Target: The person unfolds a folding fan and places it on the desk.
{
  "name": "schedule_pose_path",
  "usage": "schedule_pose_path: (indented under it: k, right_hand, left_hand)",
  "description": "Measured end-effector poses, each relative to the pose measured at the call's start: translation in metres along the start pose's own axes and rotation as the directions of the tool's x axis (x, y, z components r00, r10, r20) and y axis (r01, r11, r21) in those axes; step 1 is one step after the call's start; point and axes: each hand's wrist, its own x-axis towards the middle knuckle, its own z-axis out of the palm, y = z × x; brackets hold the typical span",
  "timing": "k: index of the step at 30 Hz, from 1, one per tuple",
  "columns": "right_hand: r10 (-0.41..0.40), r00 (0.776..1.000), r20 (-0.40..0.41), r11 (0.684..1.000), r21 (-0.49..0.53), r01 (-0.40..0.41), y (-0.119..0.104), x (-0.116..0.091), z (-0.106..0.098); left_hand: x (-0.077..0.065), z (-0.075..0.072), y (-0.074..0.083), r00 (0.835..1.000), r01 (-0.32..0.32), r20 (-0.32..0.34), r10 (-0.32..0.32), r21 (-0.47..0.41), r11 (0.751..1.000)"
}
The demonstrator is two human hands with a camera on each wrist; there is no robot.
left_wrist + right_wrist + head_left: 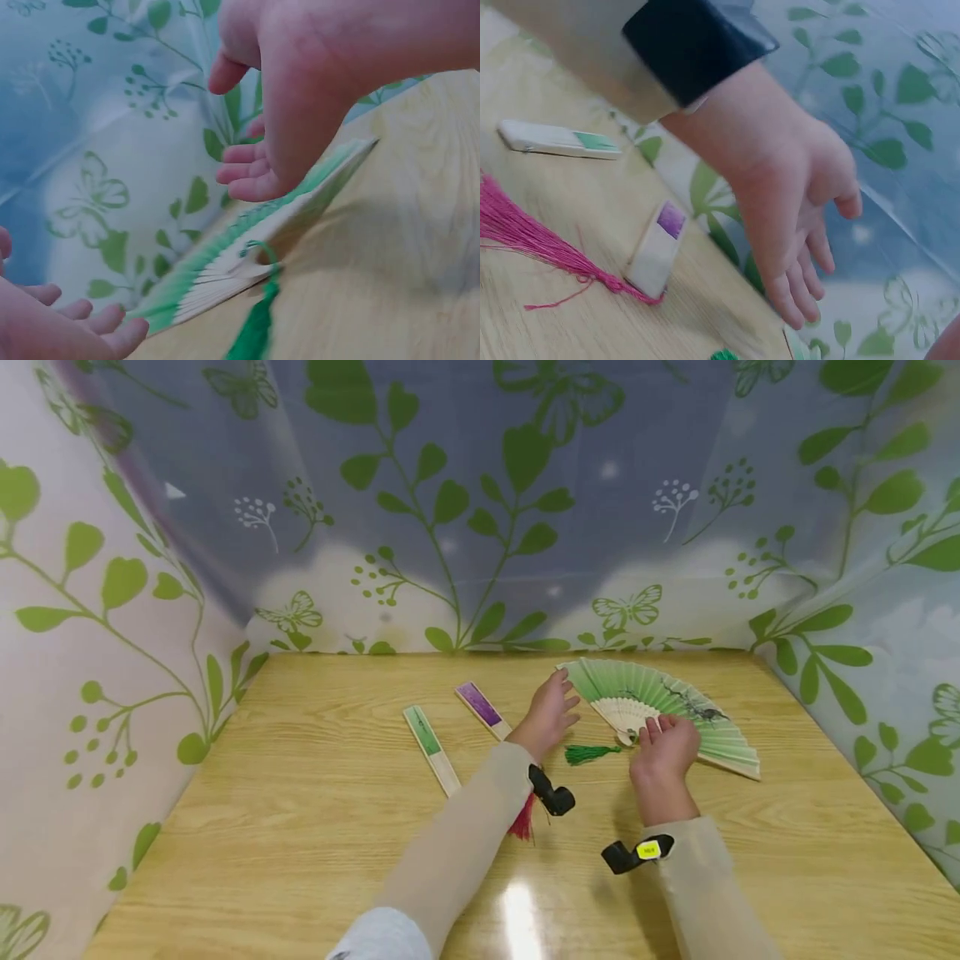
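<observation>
A green folding fan (675,702) lies spread open on the wooden table (300,843), right of centre. My left hand (551,714) is at the fan's left edge, fingers relaxed and holding nothing. The left wrist view shows this left hand (300,97) just above the fan (217,277); whether it touches is unclear. My right hand (663,747) rests with loose fingers on the pale ribs near the fan's pivot. A green tassel (592,752) trails from the pivot between my hands. The right wrist view shows my left hand (787,202) open.
Two closed fans lie left of my hands: a green-tipped one (431,749) and a purple-tipped one (482,708) whose pink tassel (522,820) runs under my left forearm. Leaf-print curtains (480,502) wall the table on three sides.
</observation>
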Motion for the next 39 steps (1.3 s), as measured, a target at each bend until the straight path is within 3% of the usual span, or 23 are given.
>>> schedule_pose_path:
  k: [5, 9, 12, 15, 17, 19, 22, 25, 28, 29, 33, 36, 39]
  right_hand:
    - [-0.064, 0.988, 0.143, 0.990, -0.114, 0.080, 0.007, -0.008, 0.016]
    - [-0.107, 0.967, 0.232, 0.972, -0.179, 0.151, 0.013, -0.013, 0.028]
    - [-0.116, 0.949, 0.293, 0.944, -0.263, 0.197, 0.017, -0.016, 0.033]
    - [-0.091, 0.928, 0.362, 0.901, -0.367, 0.232, 0.022, -0.019, 0.036]
    - [-0.068, 0.906, 0.417, 0.862, -0.433, 0.264, 0.026, -0.019, 0.037]
    - [-0.044, 0.882, 0.470, 0.814, -0.495, 0.303, 0.031, -0.019, 0.038]
    - [0.017, 0.849, 0.528, 0.740, -0.577, 0.344, 0.039, -0.017, 0.039]
    - [0.090, 0.825, 0.558, 0.667, -0.649, 0.367, 0.048, -0.013, 0.040]
    - [0.145, 0.798, 0.585, 0.573, -0.707, 0.415, 0.059, -0.010, 0.042]
    - [0.159, 0.788, 0.594, 0.535, -0.723, 0.437, 0.062, -0.010, 0.043]
    - [0.197, 0.744, 0.639, 0.368, -0.751, 0.548, 0.074, -0.005, 0.046]
    - [0.220, 0.712, 0.667, 0.237, -0.744, 0.624, 0.080, -0.001, 0.047]
    - [0.249, 0.688, 0.682, 0.123, -0.726, 0.676, 0.087, 0.000, 0.046]
  left_hand:
    - [-0.007, -0.020, 0.021, 0.999, -0.041, -0.006, 0.042, 0.118, 0.992]
    - [-0.007, -0.041, 0.038, 0.996, -0.084, 0.031, 0.079, 0.247, 0.965]
    - [-0.005, -0.056, 0.050, 0.992, -0.114, 0.091, 0.087, 0.360, 0.926]
    - [-0.004, -0.071, 0.060, 0.985, -0.151, 0.149, 0.089, 0.480, 0.864]
    - [-0.002, -0.081, 0.066, 0.976, -0.192, 0.194, 0.093, 0.585, 0.788]
    - [0.000, -0.091, 0.071, 0.966, -0.235, 0.242, 0.087, 0.693, 0.682]
    - [0.004, -0.106, 0.076, 0.948, -0.303, 0.311, 0.059, 0.837, 0.455]
    - [0.006, -0.118, 0.079, 0.934, -0.350, 0.357, 0.010, 0.909, 0.224]
    - [0.007, -0.126, 0.078, 0.929, -0.367, 0.368, -0.038, 0.929, 0.049]
    - [0.008, -0.129, 0.078, 0.931, -0.363, 0.362, -0.052, 0.932, 0.003]
    - [0.007, -0.135, 0.076, 0.947, -0.321, 0.315, -0.065, 0.939, -0.122]
    - [0.006, -0.140, 0.075, 0.958, -0.287, 0.280, -0.064, 0.940, -0.185]
    - [0.007, -0.146, 0.073, 0.957, -0.290, 0.283, -0.062, 0.924, -0.251]
